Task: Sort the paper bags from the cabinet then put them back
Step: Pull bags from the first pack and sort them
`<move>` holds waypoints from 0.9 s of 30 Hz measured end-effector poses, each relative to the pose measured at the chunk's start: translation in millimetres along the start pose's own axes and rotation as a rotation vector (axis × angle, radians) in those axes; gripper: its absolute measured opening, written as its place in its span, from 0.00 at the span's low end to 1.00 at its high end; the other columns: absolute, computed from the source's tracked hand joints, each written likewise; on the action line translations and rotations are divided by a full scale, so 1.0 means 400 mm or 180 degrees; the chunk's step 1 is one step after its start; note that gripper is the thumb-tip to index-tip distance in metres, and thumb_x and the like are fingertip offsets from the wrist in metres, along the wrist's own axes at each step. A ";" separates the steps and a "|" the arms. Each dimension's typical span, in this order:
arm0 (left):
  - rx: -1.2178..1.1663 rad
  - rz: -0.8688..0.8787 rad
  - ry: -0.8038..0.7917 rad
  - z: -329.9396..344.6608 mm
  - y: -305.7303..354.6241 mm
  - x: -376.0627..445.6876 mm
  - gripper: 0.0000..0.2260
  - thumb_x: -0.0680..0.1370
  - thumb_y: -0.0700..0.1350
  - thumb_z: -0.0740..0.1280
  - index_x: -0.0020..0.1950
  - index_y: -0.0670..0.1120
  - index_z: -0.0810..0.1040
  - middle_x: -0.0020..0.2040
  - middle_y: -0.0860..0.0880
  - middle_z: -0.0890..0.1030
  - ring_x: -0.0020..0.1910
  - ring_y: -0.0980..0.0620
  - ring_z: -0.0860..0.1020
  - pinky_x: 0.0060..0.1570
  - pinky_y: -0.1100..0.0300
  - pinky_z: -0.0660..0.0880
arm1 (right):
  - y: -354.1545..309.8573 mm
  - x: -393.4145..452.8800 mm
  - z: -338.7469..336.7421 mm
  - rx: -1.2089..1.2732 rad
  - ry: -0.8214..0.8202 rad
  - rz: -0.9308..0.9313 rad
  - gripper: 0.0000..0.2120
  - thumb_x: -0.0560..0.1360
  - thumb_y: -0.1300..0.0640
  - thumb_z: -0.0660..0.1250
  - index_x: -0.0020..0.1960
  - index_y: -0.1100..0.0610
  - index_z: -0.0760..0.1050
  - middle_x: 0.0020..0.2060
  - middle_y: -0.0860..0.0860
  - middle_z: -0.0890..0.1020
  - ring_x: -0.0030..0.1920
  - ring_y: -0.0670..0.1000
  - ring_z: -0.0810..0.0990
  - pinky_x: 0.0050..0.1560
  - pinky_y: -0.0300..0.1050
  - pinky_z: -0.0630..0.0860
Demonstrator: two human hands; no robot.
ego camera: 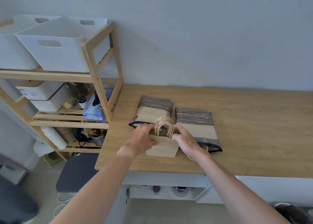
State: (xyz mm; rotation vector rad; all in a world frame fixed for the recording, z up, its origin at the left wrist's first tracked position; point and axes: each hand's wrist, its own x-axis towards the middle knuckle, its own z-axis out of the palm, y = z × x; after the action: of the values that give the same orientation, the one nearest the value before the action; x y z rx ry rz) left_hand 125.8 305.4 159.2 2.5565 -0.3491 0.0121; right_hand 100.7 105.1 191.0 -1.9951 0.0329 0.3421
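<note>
A stack of small plain brown paper bags [163, 149] lies near the front edge of the wooden counter [245, 130], its twisted paper handles [163, 125] arching up. My left hand [141, 139] grips the stack's left side with the thumb on top. My right hand [185, 141] holds the right side near the handles. Behind them lie two flat piles of striped brown bags, one on the left [155, 107] and one on the right [194, 120], side by side.
A wooden shelf unit [100, 71] stands left of the counter with white bins [55, 44], a blue glove box [94, 110] and a metal utensil holder [99, 138]. A dark stool seat [76, 173] is below. Open cabinet compartments [169, 191] sit under the counter.
</note>
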 end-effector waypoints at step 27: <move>0.0093 -0.0354 -0.0680 -0.166 0.150 0.178 0.21 0.67 0.45 0.80 0.59 0.51 0.81 0.48 0.55 0.80 0.49 0.55 0.77 0.53 0.58 0.77 | -0.252 0.157 -0.136 -0.2023 -0.1198 0.0257 0.26 0.77 0.56 0.71 0.73 0.50 0.69 0.68 0.52 0.73 0.64 0.60 0.75 0.46 0.56 0.85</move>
State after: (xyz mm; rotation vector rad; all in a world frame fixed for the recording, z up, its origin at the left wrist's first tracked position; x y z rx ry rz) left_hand 183.6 274.1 252.7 2.6083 -0.2881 -0.3012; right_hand 191.0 108.9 285.5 -2.5195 -0.2643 0.8590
